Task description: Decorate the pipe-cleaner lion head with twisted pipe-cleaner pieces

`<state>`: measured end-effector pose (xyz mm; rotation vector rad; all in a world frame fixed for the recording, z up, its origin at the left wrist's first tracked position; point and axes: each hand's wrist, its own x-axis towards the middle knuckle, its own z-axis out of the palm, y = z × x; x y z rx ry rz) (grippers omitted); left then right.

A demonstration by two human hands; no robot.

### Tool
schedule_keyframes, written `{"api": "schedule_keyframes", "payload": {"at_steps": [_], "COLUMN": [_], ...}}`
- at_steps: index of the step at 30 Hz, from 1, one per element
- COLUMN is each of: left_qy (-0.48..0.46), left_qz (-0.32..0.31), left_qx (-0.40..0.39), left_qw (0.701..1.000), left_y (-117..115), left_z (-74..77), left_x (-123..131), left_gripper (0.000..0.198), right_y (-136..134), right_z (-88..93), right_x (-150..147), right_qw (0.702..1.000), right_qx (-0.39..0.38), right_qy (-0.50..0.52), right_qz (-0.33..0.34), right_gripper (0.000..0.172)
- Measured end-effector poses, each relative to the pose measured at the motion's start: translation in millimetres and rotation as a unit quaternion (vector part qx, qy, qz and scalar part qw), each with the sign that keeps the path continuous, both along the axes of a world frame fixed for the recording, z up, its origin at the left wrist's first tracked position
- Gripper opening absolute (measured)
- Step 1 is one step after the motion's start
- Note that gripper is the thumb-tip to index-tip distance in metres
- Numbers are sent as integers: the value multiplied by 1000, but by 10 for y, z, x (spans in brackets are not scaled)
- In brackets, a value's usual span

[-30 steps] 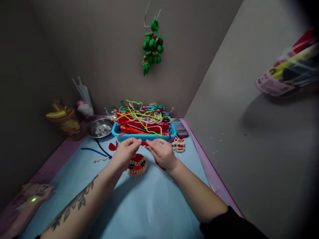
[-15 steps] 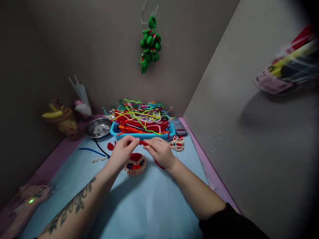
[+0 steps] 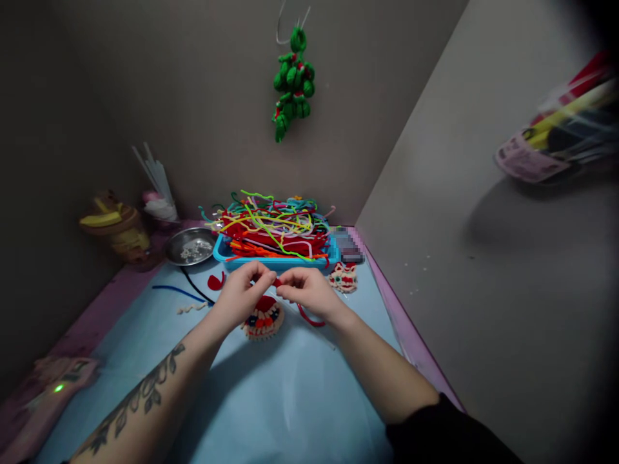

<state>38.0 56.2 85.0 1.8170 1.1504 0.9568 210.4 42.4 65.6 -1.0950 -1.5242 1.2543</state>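
My left hand and my right hand are close together, both pinching one red pipe cleaner whose short middle stretch shows between the fingertips. A longer red strand curves out beneath my right hand; whether it belongs to the same piece I cannot tell. Just under my hands, a small rounded figure made of beige, red, orange and dark blue pipe cleaners rests on the light blue sheet. To the left of my left hand lies a coiled red piece.
Behind my hands stands a blue tray heaped with colourful pipe cleaners. Left of it sit a metal bowl with small clear bits and loose blue and black stems. A beige-red piece lies at right. A pink device glows green.
My fingertips have drawn closer together, so less of the red pipe cleaner shows between them. My right hand has turned slightly, and the red strand below it is more exposed.
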Motion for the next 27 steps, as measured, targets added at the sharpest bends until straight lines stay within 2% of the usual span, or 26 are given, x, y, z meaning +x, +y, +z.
{"api": "schedule_keyframes", "payload": {"at_steps": [4, 6, 9, 11, 13, 16, 18, 21, 24, 27], "left_qy": [6, 10, 9, -1, -18, -51, -67, -98, -136, -167], "left_qz": [23, 40, 69, 90, 105, 108, 98, 66, 35, 17], "left_qx": [-11, -19, -33, -46, -65, -93, -92, -73, -78, -110], "left_qw": [1000, 999, 997, 995, 992, 989, 989, 990, 987, 980], "left_y": [-5, -12, -22, -25, -24, -14, -7, -4, -13, -26], "left_z": [-20, -38, -92, -141, -184, -216, -214, -198, -200, -228], "left_x": [37, 59, 90, 105, 117, 129, 135, 139, 142, 150], "left_gripper": [26, 27, 27, 28, 30, 31, 32, 29, 29, 35], "right_y": [-20, -20, -12, -9, -10, -8, 2, 21, 20, -15], "right_z": [-8, -42, -137, -209, -266, -306, -306, -286, -262, -231], "right_x": [-31, -39, -41, -47, -59, -78, -81, -68, -60, -80], "right_qw": [992, 973, 902, 846, 803, 767, 760, 768, 791, 830], "right_qx": [77, 161, 327, 398, 431, 449, 449, 439, 423, 399], "right_qy": [-88, -154, -274, -346, -399, -436, -443, -430, -401, -345], "right_qz": [-42, -59, -71, -84, -103, -140, -159, -177, -184, -180], "right_gripper": [10, 10, 18, 22, 23, 23, 23, 23, 25, 23]}}
